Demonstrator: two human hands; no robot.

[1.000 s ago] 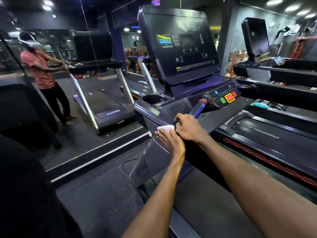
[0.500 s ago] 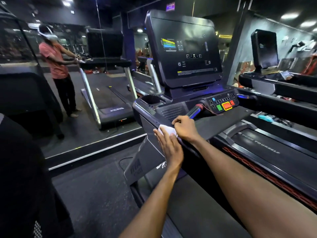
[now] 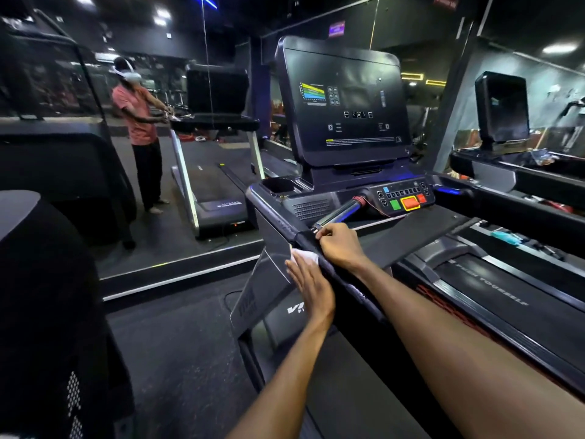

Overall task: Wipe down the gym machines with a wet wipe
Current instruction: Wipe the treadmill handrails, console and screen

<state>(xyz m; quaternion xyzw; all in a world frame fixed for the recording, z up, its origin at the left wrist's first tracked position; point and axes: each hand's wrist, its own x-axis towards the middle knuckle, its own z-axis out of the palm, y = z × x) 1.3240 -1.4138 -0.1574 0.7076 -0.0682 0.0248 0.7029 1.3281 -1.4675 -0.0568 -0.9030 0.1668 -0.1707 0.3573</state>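
Right now our left hand (image 3: 311, 286) presses the wet wipe (image 3: 304, 258) flat-fingered against the treadmill's side panel (image 3: 272, 248), just under the handrail (image 3: 335, 267) our right hand (image 3: 342, 247) grips. Soft, limp and light, we judge it handles best pinned under flat fingers.

Large wall mirror (image 3: 79, 185) to the left, reflecting a person in a red shirt and black trousers (image 3: 142, 134). Dark rubber gym floor (image 3: 177, 359) below. Bright ceiling lights (image 3: 161, 15) overhead. Purple wall sign (image 3: 336, 29) high behind. Small teal object (image 3: 506, 237) lying far right.
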